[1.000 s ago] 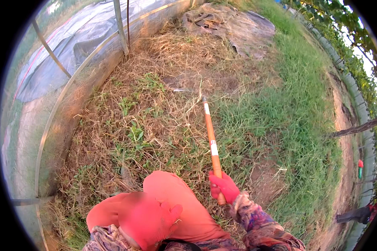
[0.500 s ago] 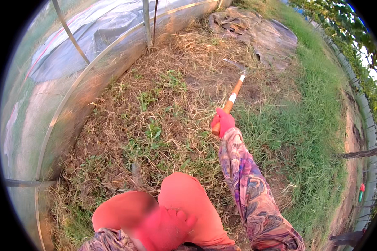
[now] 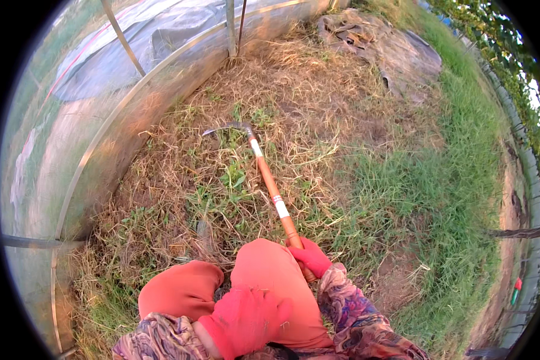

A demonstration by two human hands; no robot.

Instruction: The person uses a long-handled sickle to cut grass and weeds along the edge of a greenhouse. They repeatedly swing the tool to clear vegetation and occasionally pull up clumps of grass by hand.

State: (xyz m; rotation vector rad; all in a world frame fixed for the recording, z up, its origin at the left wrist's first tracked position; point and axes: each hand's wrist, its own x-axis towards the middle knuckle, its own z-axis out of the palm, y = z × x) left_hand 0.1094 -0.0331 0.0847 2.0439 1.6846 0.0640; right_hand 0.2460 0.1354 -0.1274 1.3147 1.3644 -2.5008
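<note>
In a red glove, my right hand (image 3: 309, 257) is closed round the lower end of the wooden handle of a sickle (image 3: 271, 183). The handle carries white bands and slants away up and left. Its curved metal blade (image 3: 231, 126) points left, over or just touching the weeds and dry grass. Beside my right knee, the gripping hand is low and close to me. My left hand (image 3: 246, 319), also red-gloved with bits of dirt on it, lies across my thigh (image 3: 270, 264) with its fingers loosely stretched and holding nothing.
Cut straw and green weeds (image 3: 234, 177) cover the ground ahead. A clear plastic sheet wall (image 3: 102, 162) with poles curves along the left. Crumpled dark ground cloth (image 3: 390, 48) lies at the far right. Taller green grass (image 3: 426, 180) grows along the right, beside a path edge.
My right hand has drawn back toward my knee, bringing the sickle nearer. Its blade has swung left over the weeds. My left hand stays on my thigh, and the view has shifted slightly.
</note>
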